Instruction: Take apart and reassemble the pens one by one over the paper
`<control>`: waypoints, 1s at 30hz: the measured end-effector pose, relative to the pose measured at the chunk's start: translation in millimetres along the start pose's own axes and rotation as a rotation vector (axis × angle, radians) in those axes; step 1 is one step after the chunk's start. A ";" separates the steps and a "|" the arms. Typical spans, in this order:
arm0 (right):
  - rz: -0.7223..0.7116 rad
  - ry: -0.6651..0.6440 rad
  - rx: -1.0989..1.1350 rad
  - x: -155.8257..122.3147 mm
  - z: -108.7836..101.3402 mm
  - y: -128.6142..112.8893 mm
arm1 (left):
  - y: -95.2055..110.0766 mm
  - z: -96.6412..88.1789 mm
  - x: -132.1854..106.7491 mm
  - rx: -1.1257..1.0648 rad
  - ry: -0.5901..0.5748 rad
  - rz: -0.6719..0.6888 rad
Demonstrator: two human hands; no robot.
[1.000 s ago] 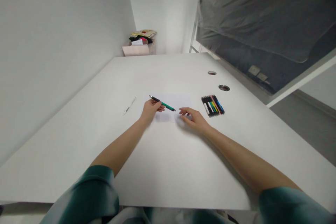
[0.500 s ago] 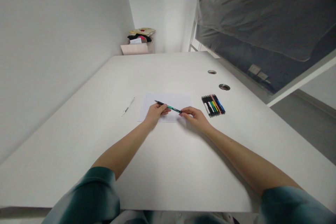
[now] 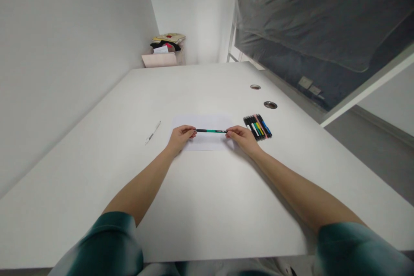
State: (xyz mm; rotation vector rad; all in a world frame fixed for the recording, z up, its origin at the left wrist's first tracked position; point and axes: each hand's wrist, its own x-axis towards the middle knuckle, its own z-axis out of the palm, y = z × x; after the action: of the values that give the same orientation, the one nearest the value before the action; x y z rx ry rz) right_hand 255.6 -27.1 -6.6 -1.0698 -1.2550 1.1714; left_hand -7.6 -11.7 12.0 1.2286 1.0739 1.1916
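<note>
The fingers of the left hand point(image 3: 179, 139) were clamped on the black end of a slim green-and-black pen point(image 3: 211, 131); the fingers of the right hand point(image 3: 244, 139) were clamped on its opposite end. The pen spanned crosswise between both sets of fingertips, above a rectangular white paper sheet point(image 3: 207, 143). A thin white pen point(image 3: 153, 133) lay left of the left fingers. A row of multicoloured pens point(image 3: 258, 127) lay just right of the right fingers. Two round metallic desk fittings point(image 3: 270, 105) sat beyond the right fingers; a pale pink box point(image 3: 159, 61) stood farthest beyond the left fingers.
</note>
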 end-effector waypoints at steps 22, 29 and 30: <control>0.061 0.018 0.078 -2.1 -1.9 -2.5 | -10.9 -7.4 3.5 -0.017 -0.073 -0.042; 0.051 0.020 0.037 -1.0 -3.5 0.7 | -10.7 -8.0 4.3 0.083 -0.033 0.022; 0.045 0.027 0.015 -0.4 -4.2 2.1 | -10.7 -8.2 4.5 0.103 -0.023 0.030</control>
State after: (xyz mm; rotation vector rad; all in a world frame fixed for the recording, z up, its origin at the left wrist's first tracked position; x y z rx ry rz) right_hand 259.7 -27.0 -8.9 -1.1038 -1.2051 1.1954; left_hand -14.5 -6.1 1.0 1.3392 1.1149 1.1540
